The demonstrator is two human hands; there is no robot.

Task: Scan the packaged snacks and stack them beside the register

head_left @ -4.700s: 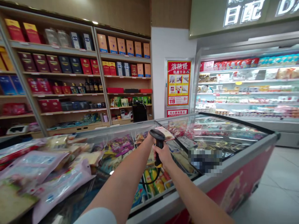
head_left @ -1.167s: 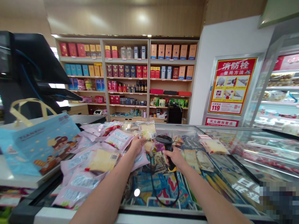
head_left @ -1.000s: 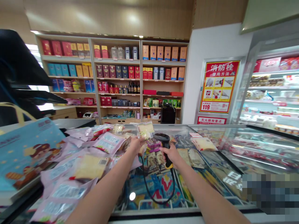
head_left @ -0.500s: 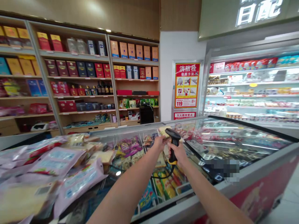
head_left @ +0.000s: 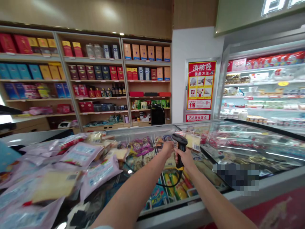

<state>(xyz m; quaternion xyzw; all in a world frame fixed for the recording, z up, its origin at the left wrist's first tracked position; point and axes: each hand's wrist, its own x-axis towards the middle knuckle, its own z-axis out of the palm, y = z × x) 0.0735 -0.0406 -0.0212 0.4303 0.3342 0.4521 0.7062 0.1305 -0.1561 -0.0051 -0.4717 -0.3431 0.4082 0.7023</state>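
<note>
My right hand [head_left: 187, 159] is wrapped round the grip of a black and yellow barcode scanner [head_left: 180, 139], held upright above the chest freezer. Close to it on the left, my left hand [head_left: 168, 149] is closed, its fingertips partly hidden behind the scanner. It seems to hold a clear packet of pale food [head_left: 192, 142], which shows past the scanner's right side with a barcode label on it. A black cable [head_left: 175, 184] loops down from the scanner's foot. Similar pale packets [head_left: 57, 186] lie heaped to the left on the freezer.
Beneath my arms, the glass-topped freezer [head_left: 214, 197] holds colourful ice-cream wrappers [head_left: 173, 187]. A blurred-out dark object [head_left: 238, 176] lies on its right side. Shelves of boxed bottles [head_left: 95, 73] line the back wall, beside a red fire-hydrant poster [head_left: 201, 86] and a lit refrigerated shelf [head_left: 262, 89].
The view has turned left, so the scene sits further right. The pale packet has shifted from behind the scanner's left to its right side, baring its barcode. The scanner stays in my right hand.
</note>
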